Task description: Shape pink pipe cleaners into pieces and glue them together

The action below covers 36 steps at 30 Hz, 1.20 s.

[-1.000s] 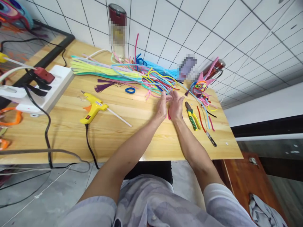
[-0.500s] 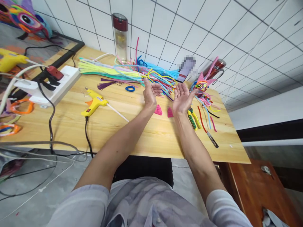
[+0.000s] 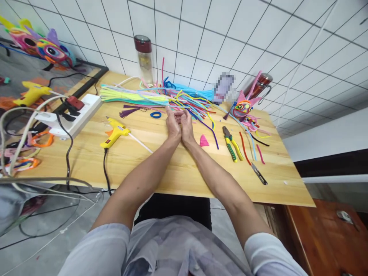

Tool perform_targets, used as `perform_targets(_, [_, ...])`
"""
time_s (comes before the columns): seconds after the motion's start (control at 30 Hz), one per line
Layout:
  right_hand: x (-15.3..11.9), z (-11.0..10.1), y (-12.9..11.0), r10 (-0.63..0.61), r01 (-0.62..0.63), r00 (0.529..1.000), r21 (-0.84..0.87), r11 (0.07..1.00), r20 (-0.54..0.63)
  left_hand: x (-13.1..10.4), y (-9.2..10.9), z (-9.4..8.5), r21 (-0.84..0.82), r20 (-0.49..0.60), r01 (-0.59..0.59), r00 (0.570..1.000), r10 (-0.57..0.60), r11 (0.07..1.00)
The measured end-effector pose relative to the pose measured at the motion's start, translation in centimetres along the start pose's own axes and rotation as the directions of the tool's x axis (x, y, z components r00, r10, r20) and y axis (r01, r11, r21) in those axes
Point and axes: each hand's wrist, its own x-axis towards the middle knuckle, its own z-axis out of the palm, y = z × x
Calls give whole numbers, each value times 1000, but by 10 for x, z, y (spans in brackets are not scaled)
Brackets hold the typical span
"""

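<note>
My left hand [image 3: 174,124] and my right hand [image 3: 187,126] are held side by side over the wooden table, their wrists and heels touching. Both palms are cupped upward with the fingers curved and nothing visible in them. Just beyond lies a heap of coloured fuzzy sticks [image 3: 135,96]. To the right of my right hand is a pink ribbed piece [image 3: 204,140]. A blue ring [image 3: 155,115] rests left of my left hand, and farther left lies a yellow glue gun [image 3: 115,132].
Pliers [image 3: 229,144], a small cutter [image 3: 259,173] and a colourful mask figure [image 3: 243,108] are on the right. A bottle [image 3: 145,61] stands by the tiled wall. The white power strip [image 3: 77,117] and cables occupy the left side.
My hands have come together from a spread position, my right hand moving left. The second pink piece is no longer visible. The camera view has shifted slightly.
</note>
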Motion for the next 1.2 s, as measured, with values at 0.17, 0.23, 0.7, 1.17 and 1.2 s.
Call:
perform_targets(0.17, [14,-27,-21,-141,149,988,148,978,-63,-6,5,7,-31,-29,-36,999,35,999])
perform_targets(0.23, [23,-43,-32,-166,173,984,168,970,-59,-6,6,9,-25,-30,-15,999,14,1000])
perform_targets(0.7, [18,-42,-16,63,-53,998,255,965,-29,-11,4,12,-24,8,-19,1000,19,1000])
perform_targets(1.17, [-7,-99,-10,-100,75,983,-163,984,-153,-27,-6,16,270,165,-42,986,-4,962])
perform_targets(1.2, [-7,-103,-14,-126,85,975,-213,973,-186,-27,-6,15,296,179,-48,984,-6,954])
